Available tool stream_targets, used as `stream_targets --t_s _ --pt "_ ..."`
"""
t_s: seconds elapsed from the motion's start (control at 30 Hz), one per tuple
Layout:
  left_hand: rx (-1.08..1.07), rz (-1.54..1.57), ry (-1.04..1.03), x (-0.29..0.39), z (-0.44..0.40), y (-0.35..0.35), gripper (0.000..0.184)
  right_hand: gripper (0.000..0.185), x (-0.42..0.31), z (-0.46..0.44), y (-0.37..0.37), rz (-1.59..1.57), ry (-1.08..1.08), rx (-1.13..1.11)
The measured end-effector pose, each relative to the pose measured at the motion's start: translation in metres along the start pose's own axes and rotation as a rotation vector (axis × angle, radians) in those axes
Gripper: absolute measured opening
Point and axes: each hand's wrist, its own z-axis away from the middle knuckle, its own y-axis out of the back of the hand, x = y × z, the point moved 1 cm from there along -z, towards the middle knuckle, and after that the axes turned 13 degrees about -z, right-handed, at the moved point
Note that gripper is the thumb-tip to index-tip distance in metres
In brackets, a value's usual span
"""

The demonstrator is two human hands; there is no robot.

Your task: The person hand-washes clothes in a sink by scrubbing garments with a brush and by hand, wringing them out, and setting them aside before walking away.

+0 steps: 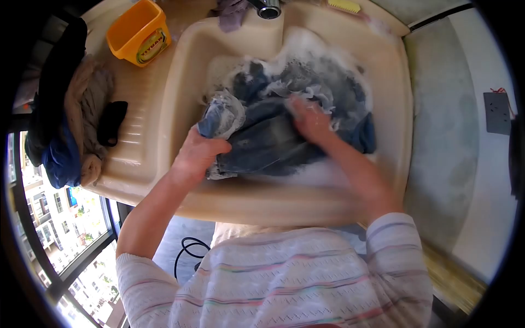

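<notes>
At the sink (262, 205), our left hand (198, 154) is clamped on wet denim (257, 150); our right hand (310, 121) touches it, grip unclear.

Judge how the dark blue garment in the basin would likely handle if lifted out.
The dark blue garment would probably hang floppy, given its loose folds. It looks soaked, so it may feel heavy for its size. White suds around it in the basin could make it slippery.
</notes>
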Motion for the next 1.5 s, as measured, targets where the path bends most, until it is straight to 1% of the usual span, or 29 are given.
stream_targets --t_s 0.07,0.1,0.17,0.23,0.27,0.3,0.37,0.43,0.47,0.53,0.57,0.6,0.67,0.73,0.8,0.83,0.87,0.9,0.93,1.0,1.07,1.1,1.13,1.17,1.23,1.33,1.37,1.43,1.5 --pt "-0.081 0.087 -0.106 0.012 0.01 0.005 0.043 0.054 0.08 -0.009 0.01 0.206 -0.036 0.053" --pt "-0.063 0.11 -0.11 0.009 0.011 0.007 0.042 0.052 0.103 -0.016 0.012 0.34 -0.039 0.098" --pt "-0.041 0.153 -0.117 0.002 0.01 0.006 0.04 0.051 0.08 -0.007 0.043 0.171 -0.337 0.253" --pt "-0.073 0.162 -0.114 -0.001 0.007 0.004 0.041 0.054 0.031 -0.006 0.05 -0.244 -0.08 0.389" --pt "-0.089 0.16 -0.112 -0.002 0.005 0.004 0.041 0.059 -0.019 0.0 0.043 -0.578 -0.154 0.255" --pt "-0.078 0.166 -0.091 0.0 0.005 0.001 0.041 0.06 -0.064 0.008 0.025 -0.655 -0.093 0.153" --pt "-0.041 0.181 -0.048 0.006 0.006 -0.002 0.041 0.062 -0.127 0.03 -0.014 -0.437 0.131 -0.053" --pt "-0.014 0.193 -0.072 0.006 0.014 0.006 0.042 0.061 -0.088 0.017 -0.023 -0.256 0.107 -0.087" --pt "-0.008 0.206 -0.08 0.006 0.019 0.009 0.042 0.061 -0.054 0.012 -0.015 -0.137 0.059 -0.088" --pt "-0.058 0.339 -0.099 0.019 0.03 0.01 0.041 0.062 0.018 0.004 0.004 -0.023 -0.021 -0.032" --pt "-0.074 0.404 -0.116 0.024 0.033 0.013 0.041 0.063 0.092 -0.011 -0.012 0.063 0.137 0.074" --pt "-0.071 0.38 -0.115 0.022 0.033 0.02 0.041 0.063 0.101 -0.004 0.011 0.211 0.013 0.086" --pt "-0.042 0.359 -0.121 0.024 0.028 0.025 0.041 0.065 0.086 -0.003 0.047 0.202 -0.412 0.083" --pt "-0.012 0.345 -0.134 0.024 0.021 0.024 0.041 0.065 0.049 0.003 0.063 -0.117 -0.294 0.205" --pt "0.021 0.331 -0.159 0.016 0.01 0.016 0.041 0.063 -0.022 0.0 0.034 -0.788 -0.002 0.24" --pt "0.038 0.298 -0.157 0.016 0.006 0.017 0.041 0.061 -0.075 0.013 0.021 -1.028 0.124 0.181" --pt "0.056 0.265 -0.154 0.016 0.003 0.019 0.041 0.064 -0.098 0.013 -0.008 -0.545 0.525 0.364" --pt "0.075 0.23 -0.15 0.018 0.001 0.02 0.041 0.067 -0.127 0.029 -0.007 -0.459 0.167 -0.074" --pt "0.07 0.257 -0.164 0.02 0.005 0.023 0.041 0.067 -0.119 0.025 -0.014 -0.414 0.161 -0.18" --pt "0.056 0.329 -0.188 0.031 0.019 0.03 0.04 0.065 -0.049 0.008 -0.018 -0.109 0.102 -0.061" --pt "0.017 0.348 -0.206 0.036 0.022 0.041 0.041 0.065 0.032 0.007 -0.003 0.055 0.06 0.09" --pt "0.002 0.357 -0.221 0.039 0.024 0.047 0.041 0.066 0.054 0.01 0.018 0.11 -0.177 -0.008" --pt "0.034 0.35 -0.231 0.042 0.022 0.052 0.038 0.067 0.092 0.01 0.018 0.215 -0.169 0.111" --pt "0.053 0.36 -0.236 0.045 0.021 0.055 0.037 0.066 0.115 0.009 0.038 0.289 -0.068 0.168" --pt "0.082 0.375 -0.242 0.052 0.015 0.062 0.034 0.062 0.112 0.014 0.073 0.131 -0.451 0.108" --pt "0.087 0.321 -0.316 0.052 0.001 0.053 0.037 0.061 0.112 0.04 0.091 -0.391 -0.337 0.406" --pt "0.086 0.302 -0.355 0.052 -0.002 0.048 0.039 0.062 0.12 0.05 0.09 -0.501 -0.356 0.27" --pt "0.064 0.141 -0.255 0.031 -0.013 0.047 0.053 0.064 0.127 0.077 0.085 -0.719 -0.385 -0.007" --pt "0.026 -0.126 -0.177 0.015 -0.014 0.031 0.05 0.068 0.097 0.103 0.082 -0.706 -0.221 -0.247"
